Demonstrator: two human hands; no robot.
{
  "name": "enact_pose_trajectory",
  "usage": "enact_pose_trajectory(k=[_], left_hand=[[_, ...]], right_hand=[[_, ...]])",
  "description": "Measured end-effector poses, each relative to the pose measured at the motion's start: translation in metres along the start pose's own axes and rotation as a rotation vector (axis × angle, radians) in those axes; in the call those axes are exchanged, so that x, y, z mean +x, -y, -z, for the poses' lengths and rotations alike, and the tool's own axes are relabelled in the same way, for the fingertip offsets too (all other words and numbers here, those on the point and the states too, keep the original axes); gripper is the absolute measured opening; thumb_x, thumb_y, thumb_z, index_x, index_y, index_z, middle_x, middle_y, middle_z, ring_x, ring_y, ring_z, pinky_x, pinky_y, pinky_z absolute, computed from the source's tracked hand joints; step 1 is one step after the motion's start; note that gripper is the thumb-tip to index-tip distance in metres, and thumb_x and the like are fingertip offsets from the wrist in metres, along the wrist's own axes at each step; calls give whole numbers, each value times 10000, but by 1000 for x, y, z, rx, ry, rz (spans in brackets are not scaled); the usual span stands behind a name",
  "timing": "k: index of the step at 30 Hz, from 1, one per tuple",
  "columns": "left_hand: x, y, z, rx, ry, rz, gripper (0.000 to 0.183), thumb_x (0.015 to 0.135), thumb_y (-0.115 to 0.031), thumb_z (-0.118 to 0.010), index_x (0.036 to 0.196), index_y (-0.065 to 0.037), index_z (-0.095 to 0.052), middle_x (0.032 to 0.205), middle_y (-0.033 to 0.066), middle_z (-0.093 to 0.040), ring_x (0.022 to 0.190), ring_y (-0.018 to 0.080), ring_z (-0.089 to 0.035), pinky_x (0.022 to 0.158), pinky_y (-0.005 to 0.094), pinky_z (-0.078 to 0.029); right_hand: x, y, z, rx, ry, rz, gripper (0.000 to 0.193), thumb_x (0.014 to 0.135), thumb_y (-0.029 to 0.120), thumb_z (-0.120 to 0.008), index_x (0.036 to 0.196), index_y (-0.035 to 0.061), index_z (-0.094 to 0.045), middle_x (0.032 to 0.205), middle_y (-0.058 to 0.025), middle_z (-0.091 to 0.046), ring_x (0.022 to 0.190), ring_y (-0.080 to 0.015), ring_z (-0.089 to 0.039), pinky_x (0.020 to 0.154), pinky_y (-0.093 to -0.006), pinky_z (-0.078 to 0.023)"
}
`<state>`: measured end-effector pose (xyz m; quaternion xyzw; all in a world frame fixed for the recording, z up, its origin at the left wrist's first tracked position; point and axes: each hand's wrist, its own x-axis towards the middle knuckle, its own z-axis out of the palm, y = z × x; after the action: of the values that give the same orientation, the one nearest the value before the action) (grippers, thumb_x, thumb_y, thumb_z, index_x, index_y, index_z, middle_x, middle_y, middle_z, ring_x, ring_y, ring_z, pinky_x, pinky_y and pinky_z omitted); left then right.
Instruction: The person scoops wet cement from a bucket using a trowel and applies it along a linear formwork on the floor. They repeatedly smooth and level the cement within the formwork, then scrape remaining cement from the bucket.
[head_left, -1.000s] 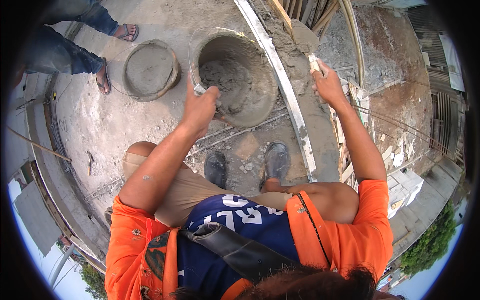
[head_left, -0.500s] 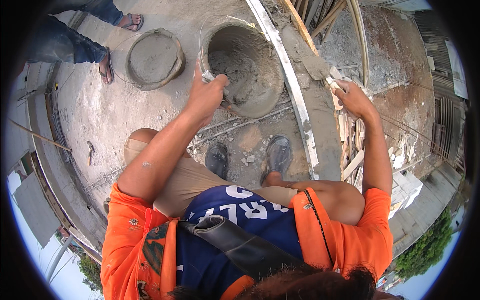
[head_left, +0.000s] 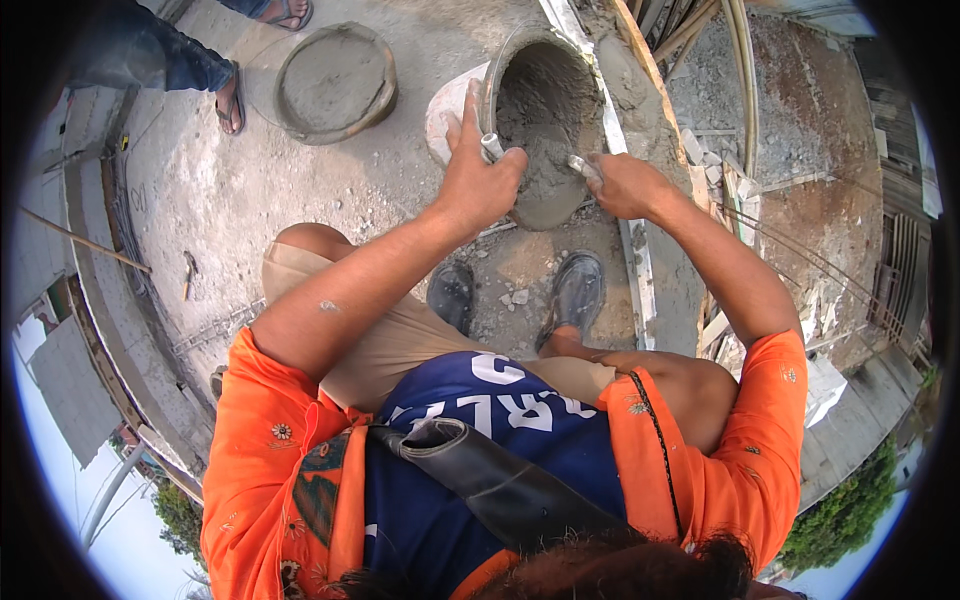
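A round bucket of wet grey mortar is tilted with its mouth toward me, against the pale board on its right. My left hand is closed at the bucket's left rim, fingers along the outer wall. A short pale tube-like piece shows between its thumb and fingers; whether it belongs to the bucket I cannot tell. My right hand grips the pale handle of a trowel over the bucket's right side. The mortar-coated blade reaches into the bucket and is hard to make out.
A second mortar-filled bucket stands to the left, near another person's sandalled foot. The long pale board edges a mortar strip on the right. Wooden poles and scrap lie beyond. A small tool rests on the left ground.
My right hand has brought the trowel left from the mortar strip into the bucket. My left hand stays at the bucket, now tilted more toward me. The view has shifted.
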<state>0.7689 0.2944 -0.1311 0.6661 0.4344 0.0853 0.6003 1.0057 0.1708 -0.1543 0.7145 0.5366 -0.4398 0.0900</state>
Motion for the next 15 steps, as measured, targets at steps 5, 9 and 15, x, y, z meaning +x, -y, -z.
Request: enact_pose_trajectory(k=[5, 9, 15], left_hand=[[-2, 0, 3, -11, 13, 54, 1064, 1042, -228, -656, 1835, -183, 52, 1768, 512, 41, 1704, 586, 79, 1384, 548, -95], [5, 0, 5, -54, -23, 92, 1053, 1029, -221, -665, 1838, -178, 6, 1784, 475, -27, 1714, 551, 29, 1385, 531, -107], [6, -24, 15, -327, -57, 165, 957, 1018, -35, -602, 1825, -117, -93, 1605, 228, -481, 1398, 295, -547, 1170, 434, -473]], right_hand=[[2, -10, -69, 465, -109, 295, 479, 1096, 240, -653, 1490, -32, -672, 1318, -340, -754, 1288, -466, -714, 1104, -489, -541], [-17, -12, -64, 789, 48, 164, 535, 1125, 257, -669, 1599, 17, -606, 1040, -151, -733, 874, -230, -679, 786, -366, -546], [-77, -16, -26, 1038, -13, 12, 580, 1139, 270, -660, 1667, 58, -550, 886, -19, -667, 638, -90, -598, 566, -278, -517]])
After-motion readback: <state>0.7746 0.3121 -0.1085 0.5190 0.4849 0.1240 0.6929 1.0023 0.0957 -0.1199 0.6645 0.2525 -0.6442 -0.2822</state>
